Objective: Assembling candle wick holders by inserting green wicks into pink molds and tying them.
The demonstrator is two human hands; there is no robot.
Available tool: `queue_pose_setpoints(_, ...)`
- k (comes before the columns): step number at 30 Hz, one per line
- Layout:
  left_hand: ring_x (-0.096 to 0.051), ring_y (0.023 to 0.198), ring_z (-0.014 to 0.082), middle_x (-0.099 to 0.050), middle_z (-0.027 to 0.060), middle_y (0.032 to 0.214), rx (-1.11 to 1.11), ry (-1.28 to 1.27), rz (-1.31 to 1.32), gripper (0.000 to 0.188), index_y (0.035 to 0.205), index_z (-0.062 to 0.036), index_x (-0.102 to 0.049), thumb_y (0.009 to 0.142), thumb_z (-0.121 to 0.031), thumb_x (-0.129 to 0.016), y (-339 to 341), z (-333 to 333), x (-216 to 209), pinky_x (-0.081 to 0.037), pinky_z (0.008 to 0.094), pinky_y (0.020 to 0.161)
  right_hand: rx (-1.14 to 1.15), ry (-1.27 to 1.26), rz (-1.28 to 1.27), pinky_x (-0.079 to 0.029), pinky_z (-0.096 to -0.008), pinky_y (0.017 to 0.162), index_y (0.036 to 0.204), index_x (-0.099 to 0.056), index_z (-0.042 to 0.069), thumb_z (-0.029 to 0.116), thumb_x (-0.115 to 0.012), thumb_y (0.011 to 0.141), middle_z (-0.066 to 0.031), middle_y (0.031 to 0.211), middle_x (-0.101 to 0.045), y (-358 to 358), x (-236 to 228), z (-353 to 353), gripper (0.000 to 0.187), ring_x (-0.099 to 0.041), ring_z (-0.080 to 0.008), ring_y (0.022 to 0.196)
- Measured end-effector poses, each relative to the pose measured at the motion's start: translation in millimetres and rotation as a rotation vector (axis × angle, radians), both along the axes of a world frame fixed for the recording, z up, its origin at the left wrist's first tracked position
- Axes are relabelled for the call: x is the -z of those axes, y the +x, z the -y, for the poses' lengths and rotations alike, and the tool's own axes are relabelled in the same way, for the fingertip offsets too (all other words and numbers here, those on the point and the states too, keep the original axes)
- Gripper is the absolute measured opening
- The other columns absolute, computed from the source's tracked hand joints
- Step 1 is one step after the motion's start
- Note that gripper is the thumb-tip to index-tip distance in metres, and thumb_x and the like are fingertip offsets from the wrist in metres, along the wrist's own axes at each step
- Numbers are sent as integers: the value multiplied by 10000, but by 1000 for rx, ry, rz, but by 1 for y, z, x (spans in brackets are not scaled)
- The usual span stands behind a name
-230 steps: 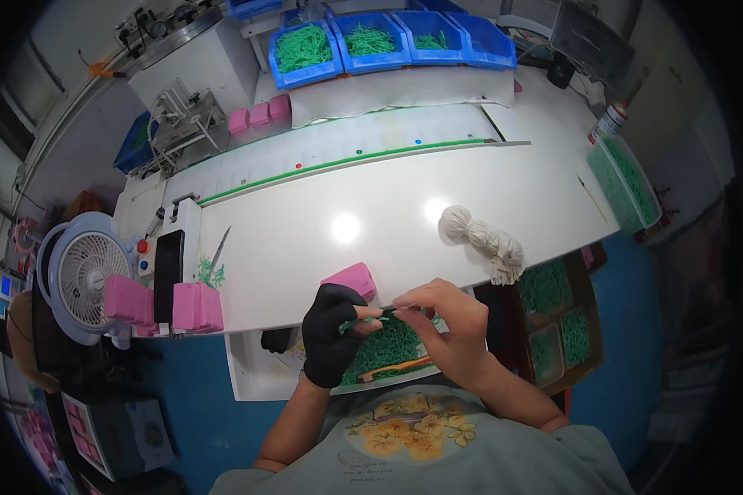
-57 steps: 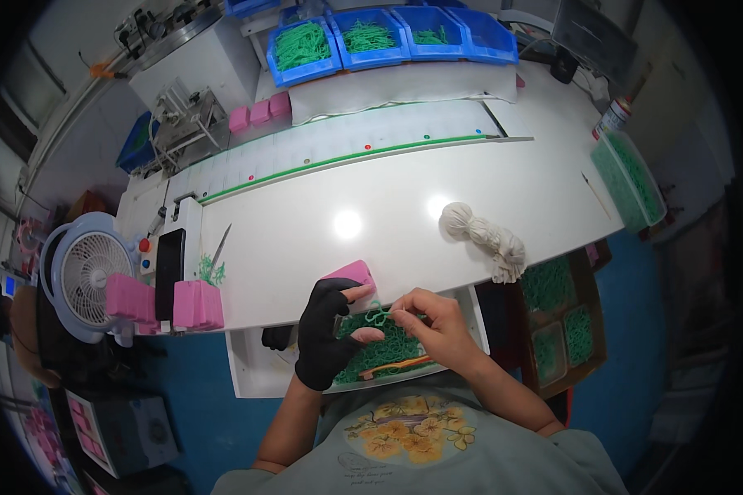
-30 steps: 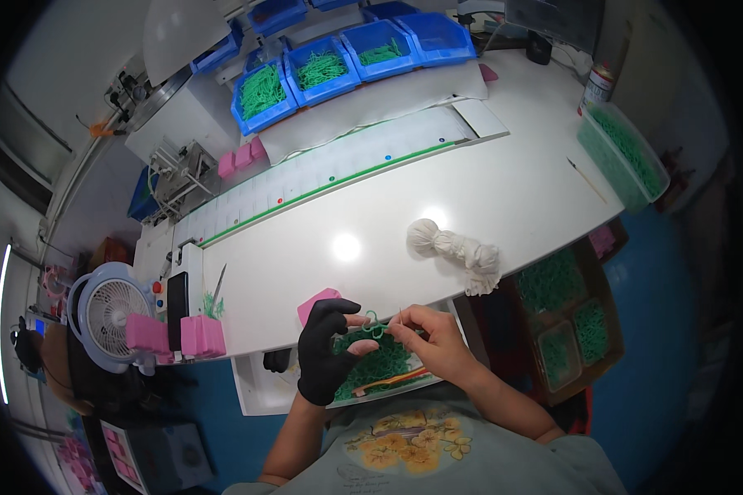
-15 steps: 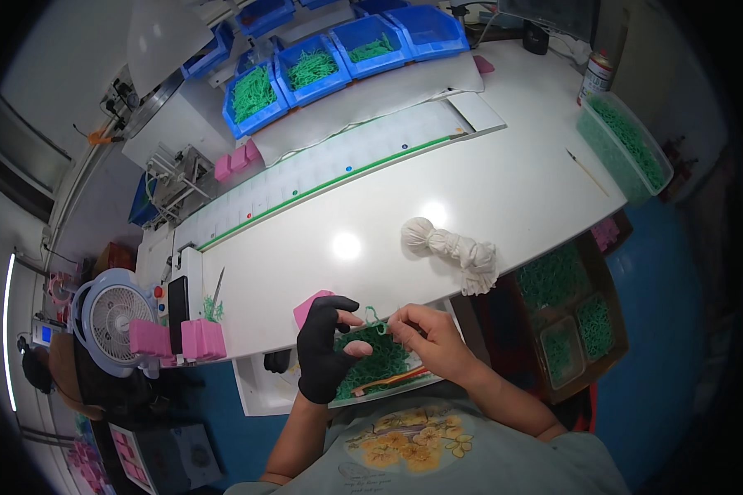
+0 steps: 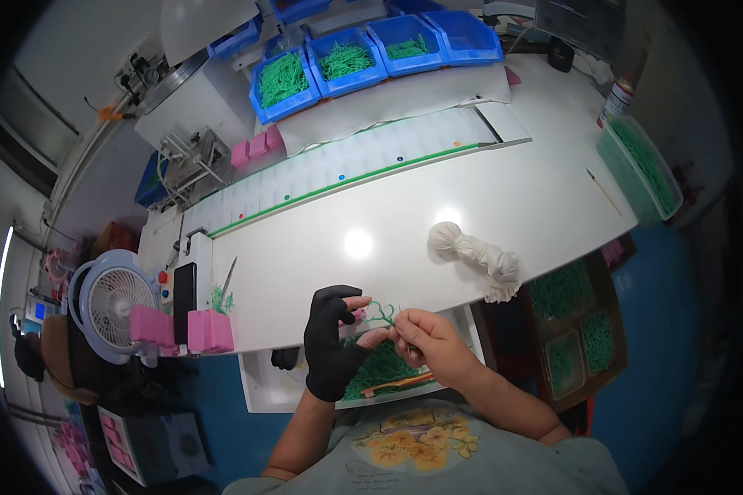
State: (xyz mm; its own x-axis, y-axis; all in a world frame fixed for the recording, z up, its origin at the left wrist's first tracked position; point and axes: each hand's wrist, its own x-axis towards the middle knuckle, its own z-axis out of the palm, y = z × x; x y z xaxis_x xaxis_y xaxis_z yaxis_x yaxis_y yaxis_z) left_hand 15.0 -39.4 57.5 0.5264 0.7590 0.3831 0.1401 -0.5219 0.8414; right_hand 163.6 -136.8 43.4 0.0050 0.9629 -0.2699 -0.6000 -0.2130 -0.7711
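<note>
My right hand [image 5: 431,340] is bare and pinches a thin, looped green piece [image 5: 380,313] between thumb and fingertips. Beside it is my left hand [image 5: 332,345], in a black glove that leaves the thumb and index fingertips bare. Its index finger curves near the loops, and its thumb reaches to the right fingertips, with a gap between the two. Below both hands, a pulled-out white drawer [image 5: 260,394] contains many more green pieces [image 5: 373,370] and an orange-handled tool [image 5: 398,384]. A pink block [image 5: 355,317] shows partly behind the left fingers.
A bundled white cloth [image 5: 477,256] lies on the white table [image 5: 305,264]. Blue bins [image 5: 347,64] with green pieces stand at the back, behind a long sectioned strip [image 5: 338,169]. Left are tweezers [image 5: 229,276], pink blocks [image 5: 210,332] and a fan [image 5: 120,301]; right, a clear tub [image 5: 640,169].
The left thumb has moved across to the right fingertips, and the green piece has turned so its loops spread wider. The whole view has shifted slightly, moving the table things rightward.
</note>
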Motion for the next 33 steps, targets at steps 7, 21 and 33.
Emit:
queue_pose_setpoints(7,-584,868,151,-563,76,1069,-4,-17,12,390,1008,-74,-636,695,-186,-841,-8,-4,6,-476,278,710,-10,-22,-46,-316,-166,478,921,-591,49,241,-484,1031,41,723,-501,-6,0,-7,245,-407,-8,554)
queue_pose_setpoints(21,-567,914,208,-564,108,1028,-82,-19,-2,381,982,-40,-617,690,-193,-807,-16,-18,17,-471,295,741,172,71,25,-302,-181,489,926,-581,23,235,-507,1023,27,707,-503,43,-23,-12,244,-394,-22,561)
queue_pose_setpoints(33,-511,825,179,-566,80,1028,-72,177,29,242,980,-46,-601,785,-132,-717,-9,-46,35,-424,288,681,1485,164,1257,-437,-251,545,863,-608,-11,135,-596,958,-42,718,-610,281,-62,43,174,-559,-91,606)
